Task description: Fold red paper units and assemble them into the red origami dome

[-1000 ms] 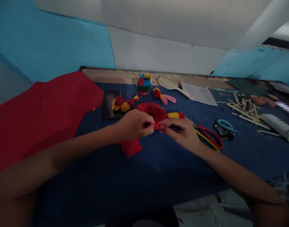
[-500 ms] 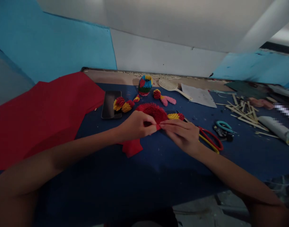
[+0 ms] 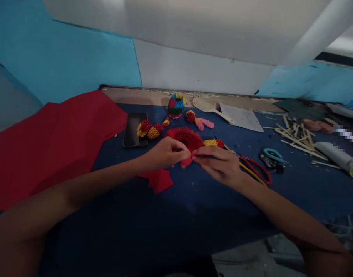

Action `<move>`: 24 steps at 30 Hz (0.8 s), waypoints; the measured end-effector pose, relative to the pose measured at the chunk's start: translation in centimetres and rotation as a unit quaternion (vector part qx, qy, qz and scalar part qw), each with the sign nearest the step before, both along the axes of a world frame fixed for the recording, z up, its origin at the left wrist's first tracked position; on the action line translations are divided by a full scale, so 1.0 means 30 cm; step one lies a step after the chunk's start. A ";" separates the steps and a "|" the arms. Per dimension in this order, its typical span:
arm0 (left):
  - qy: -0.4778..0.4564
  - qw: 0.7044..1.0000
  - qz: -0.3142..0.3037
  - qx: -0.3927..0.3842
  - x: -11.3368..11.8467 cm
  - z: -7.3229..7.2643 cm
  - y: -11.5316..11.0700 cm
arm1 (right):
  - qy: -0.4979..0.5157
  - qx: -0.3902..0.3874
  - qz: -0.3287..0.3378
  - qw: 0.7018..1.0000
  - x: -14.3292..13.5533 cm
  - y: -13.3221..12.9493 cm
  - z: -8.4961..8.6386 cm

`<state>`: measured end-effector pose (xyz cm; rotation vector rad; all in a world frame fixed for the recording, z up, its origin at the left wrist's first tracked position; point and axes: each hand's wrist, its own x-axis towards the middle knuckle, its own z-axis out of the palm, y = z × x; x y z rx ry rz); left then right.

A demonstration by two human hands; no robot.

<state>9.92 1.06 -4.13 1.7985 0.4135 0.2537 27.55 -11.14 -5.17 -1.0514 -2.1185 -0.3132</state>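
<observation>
Between my two hands is a small piece of red paper point(image 3: 186, 161). My left hand point(image 3: 168, 152) pinches its left side with thumb and fingers. From the right, my right hand point(image 3: 219, 163) pinches it too, fingertips close to the left ones. Just behind the hands lies a round red piece with a spiky surface point(image 3: 188, 136), its near edge partly covered by my fingers. Loose red paper pieces point(image 3: 160, 181) lie on the dark blue table cover point(image 3: 164, 227), below my left wrist.
Large red sheets point(image 3: 57, 142) spread at left beside a phone point(image 3: 133, 129). Folded-paper pieces point(image 3: 153, 130), a multicoloured paper pot point(image 3: 176, 105) and a hairbrush point(image 3: 212, 106) lie behind. Red-and-yellow-handled scissors point(image 3: 255, 169), teal-handled pliers point(image 3: 273, 156) and wooden sticks point(image 3: 299, 138) are at right.
The red paper between my fingers has turned, and more of it shows below the fingertips. My right hand has shifted slightly left. Both hands keep their pinch.
</observation>
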 end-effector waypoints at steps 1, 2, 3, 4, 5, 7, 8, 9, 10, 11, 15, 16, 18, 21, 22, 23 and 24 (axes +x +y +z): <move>0.001 1.000 0.001 0.002 0.000 -0.001 0.000 | -0.002 -0.002 0.000 1.000 -0.001 0.001 0.002; -0.001 1.000 0.003 0.010 -0.001 -0.002 0.000 | -0.002 -0.004 0.004 1.000 -0.003 0.003 0.005; -0.005 1.000 0.006 0.020 -0.001 -0.002 0.001 | 0.001 -0.011 0.011 1.000 -0.006 0.005 0.007; -0.010 0.999 0.009 0.034 -0.002 -0.003 0.001 | 0.012 -0.024 0.017 0.999 -0.009 0.007 0.008; -0.016 0.999 0.013 0.048 -0.003 -0.003 0.000 | 0.034 -0.044 0.019 0.998 -0.012 0.009 0.008; -0.028 0.997 0.021 0.075 -0.005 -0.003 -0.003 | 0.103 -0.099 -0.006 0.990 -0.018 0.014 0.003; -0.032 0.996 0.023 0.085 -0.006 -0.003 -0.006 | 0.144 -0.127 -0.026 0.981 -0.019 0.017 -0.002; -0.035 0.995 0.023 0.093 -0.006 -0.004 -0.009 | 0.182 -0.154 -0.042 0.970 -0.018 0.020 -0.009; -0.037 0.994 0.023 0.100 -0.006 -0.005 -0.013 | 0.213 -0.178 -0.051 0.959 -0.017 0.023 -0.016; -0.038 0.993 0.025 0.109 -0.006 -0.008 -0.018 | 0.236 -0.199 -0.050 0.950 -0.014 0.026 -0.024; -0.034 0.987 0.039 0.155 -0.005 -0.018 -0.026 | 0.230 -0.206 -0.031 0.951 -0.001 0.031 -0.043; -0.029 0.985 0.037 0.167 -0.006 -0.019 -0.026 | 0.210 -0.191 -0.027 0.958 0.001 0.030 -0.043; -0.007 0.982 0.016 0.189 -0.009 -0.017 -0.022 | 0.170 -0.171 -0.004 0.971 0.004 0.025 -0.037; 0.022 0.974 -0.033 0.221 -0.017 -0.006 -0.017 | 0.127 -0.178 0.027 0.975 0.003 0.017 -0.019; 0.027 0.973 -0.047 0.225 -0.019 -0.001 -0.017 | 0.113 -0.180 0.031 0.977 0.002 0.014 -0.013; 0.028 0.974 -0.056 0.219 -0.019 0.003 -0.017 | 0.098 -0.174 0.031 0.979 0.002 0.012 -0.008; 0.025 0.978 -0.057 0.199 -0.019 0.006 -0.019 | 0.082 -0.158 0.029 0.984 0.002 0.011 -0.003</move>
